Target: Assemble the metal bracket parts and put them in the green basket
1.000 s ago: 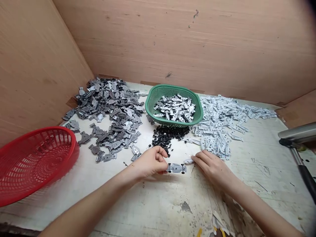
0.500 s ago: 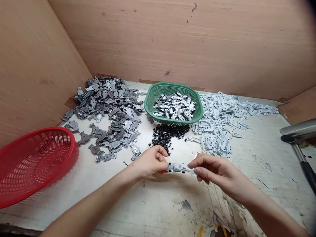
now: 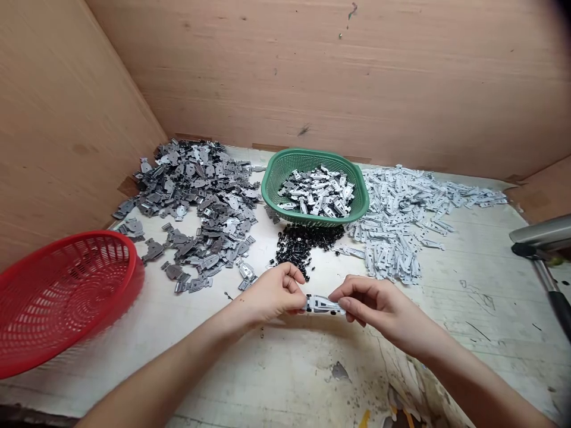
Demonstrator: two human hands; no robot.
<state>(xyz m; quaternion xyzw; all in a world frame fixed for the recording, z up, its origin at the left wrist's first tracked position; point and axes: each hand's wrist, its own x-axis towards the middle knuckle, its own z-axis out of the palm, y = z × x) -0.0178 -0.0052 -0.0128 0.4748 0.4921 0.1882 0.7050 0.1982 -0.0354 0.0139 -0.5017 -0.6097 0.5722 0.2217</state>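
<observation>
My left hand (image 3: 272, 292) pinches the left end of a small grey metal plate (image 3: 320, 305) just above the worn white tabletop (image 3: 285, 368). A pale metal strip lies over that plate, and my right hand (image 3: 372, 306) pinches its right end, so both hands meet at the same piece. Little black parts show at the plate's edge. Right behind the hands lies a heap of small black parts (image 3: 303, 245).
A green basket (image 3: 314, 185) holds assembled pieces. Dark grey plates (image 3: 198, 196) are piled at the back left, pale strips (image 3: 401, 220) at the back right. A red basket (image 3: 62, 294) sits at the left edge, a metal handle (image 3: 542, 238) at the right. Wooden walls enclose the bench.
My right hand lifted a pale strip off the table and brought it left onto the plate held by my left hand. The left hand stayed put.
</observation>
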